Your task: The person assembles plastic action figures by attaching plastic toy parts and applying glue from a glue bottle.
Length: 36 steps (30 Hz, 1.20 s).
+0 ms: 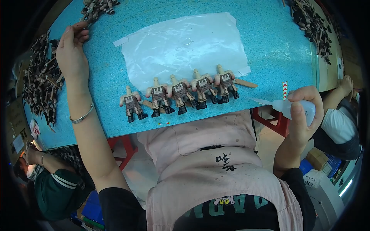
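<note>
My right hand (308,107) grips a white squeeze bottle (298,109) with a long thin nozzle pointing left, at the table's front edge. A red, yellow and white patterned strip (285,91) stands up beside the bottle's neck. My left hand (73,50) is at the far left of the table with its fingers curled together, next to a far pile of small figure parts (94,9). What its fingertips hold, if anything, is hidden. Between my hands, several headless toy figures (179,94) with brown clothing and black boots lie in a row, pale pegs at their necks.
Under the figures runs a flat wooden stick (246,83). A clear plastic sheet (185,44) is taped onto the blue speckled table (269,46). Dark heaps of parts lie at the left (42,81) and far right (310,27). Other people sit at both sides; red stools stand below.
</note>
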### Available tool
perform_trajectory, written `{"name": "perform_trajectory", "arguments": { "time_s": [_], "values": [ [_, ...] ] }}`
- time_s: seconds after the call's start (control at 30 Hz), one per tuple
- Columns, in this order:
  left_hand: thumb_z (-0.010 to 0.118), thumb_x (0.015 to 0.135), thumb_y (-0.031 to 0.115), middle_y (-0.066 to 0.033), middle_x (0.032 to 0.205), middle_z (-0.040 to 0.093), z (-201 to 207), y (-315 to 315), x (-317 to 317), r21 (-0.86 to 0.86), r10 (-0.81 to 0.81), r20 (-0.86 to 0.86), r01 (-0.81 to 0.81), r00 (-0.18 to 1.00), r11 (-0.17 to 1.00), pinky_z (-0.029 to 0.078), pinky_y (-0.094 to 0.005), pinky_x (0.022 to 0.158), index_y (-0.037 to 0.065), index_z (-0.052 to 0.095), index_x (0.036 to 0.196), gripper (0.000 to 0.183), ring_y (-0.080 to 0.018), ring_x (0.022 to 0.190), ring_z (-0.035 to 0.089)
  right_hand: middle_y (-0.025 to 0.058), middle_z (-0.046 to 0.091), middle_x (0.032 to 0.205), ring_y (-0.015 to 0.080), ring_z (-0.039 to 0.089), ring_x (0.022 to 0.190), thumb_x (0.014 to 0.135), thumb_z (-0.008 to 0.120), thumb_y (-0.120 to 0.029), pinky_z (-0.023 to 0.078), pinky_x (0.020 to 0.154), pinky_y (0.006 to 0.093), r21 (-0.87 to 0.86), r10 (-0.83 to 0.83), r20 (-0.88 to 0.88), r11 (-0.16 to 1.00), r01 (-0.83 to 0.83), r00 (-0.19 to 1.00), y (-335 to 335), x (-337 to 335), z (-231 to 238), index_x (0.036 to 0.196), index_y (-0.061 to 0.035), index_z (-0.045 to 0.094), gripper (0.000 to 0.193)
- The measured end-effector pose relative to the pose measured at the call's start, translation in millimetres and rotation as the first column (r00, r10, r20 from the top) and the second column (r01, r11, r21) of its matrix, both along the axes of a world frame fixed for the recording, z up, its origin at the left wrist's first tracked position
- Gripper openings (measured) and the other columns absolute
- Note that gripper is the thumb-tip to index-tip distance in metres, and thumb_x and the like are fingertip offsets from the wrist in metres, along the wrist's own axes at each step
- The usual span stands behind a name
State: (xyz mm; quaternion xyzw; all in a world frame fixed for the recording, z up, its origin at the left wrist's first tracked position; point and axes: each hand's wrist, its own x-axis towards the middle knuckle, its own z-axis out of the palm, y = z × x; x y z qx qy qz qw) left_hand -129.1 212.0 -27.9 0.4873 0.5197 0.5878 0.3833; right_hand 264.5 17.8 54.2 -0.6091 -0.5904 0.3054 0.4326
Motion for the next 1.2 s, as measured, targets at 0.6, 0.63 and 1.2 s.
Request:
{"name": "perform_trajectory", "arguments": {
  "time_s": [0.6, 0.63, 1.2],
  "values": [
    [0.044, 0.1, 0.021, -0.0131, 0.102, 0.062, -2.0, 2.5, 4.1, -0.019, -0.015, -0.003, 0.015, 1.0, 1.0, 0.045, -0.0283, 0.083, -0.007, 0.061, 0.104, 0.034, -0.0159, 0.089, 0.054, 0.0044, 0.059, 0.081, 0.0068, 0.05, 0.068, 0.08, 0.066, -0.011, 0.038, 0.059, 0.0197, -0.044, 0.022, -0.022, 0.999, -0.023, 1.0, 0.8, 1.1, 2.7, 0.086, -0.0005, 0.059, 0.014],
    [0.044, 0.1, 0.021, -0.0126, 0.101, 0.062, -2.6, 3.5, 3.7, -0.017, -0.016, -0.011, 0.016, 1.0, 1.0, 0.045, -0.0282, 0.082, -0.007, 0.061, 0.103, 0.033, -0.0157, 0.088, 0.055, 0.0044, 0.059, 0.081, 0.0068, 0.05, 0.068, 0.08, 0.066, -0.011, 0.038, 0.059, 0.0197, -0.037, 0.028, -0.016, 0.999, -0.029, 0.999, 2.5, 0.4, 3.1, 0.086, -0.0005, 0.059, 0.014],
    [0.044, 0.098, 0.026, -0.0019, 0.08, 0.062, 1.9, -17.5, 18.1, -0.016, 0.063, -0.094, -0.064, 0.994, 0.998, 0.042, -0.0248, 0.065, 0.001, 0.064, 0.087, 0.034, -0.009, 0.07, 0.049, 0.0108, 0.063, 0.094, 0.0156, 0.061, 0.09, 0.087, 0.064, -0.014, 0.045, 0.08, 0.027, 0.117, 0.067, -0.14, 0.992, -0.051, 0.988, 183.2, -40.6, 31.7, 0.103, -0.0027, 0.046, 0.026]
  ]
}}
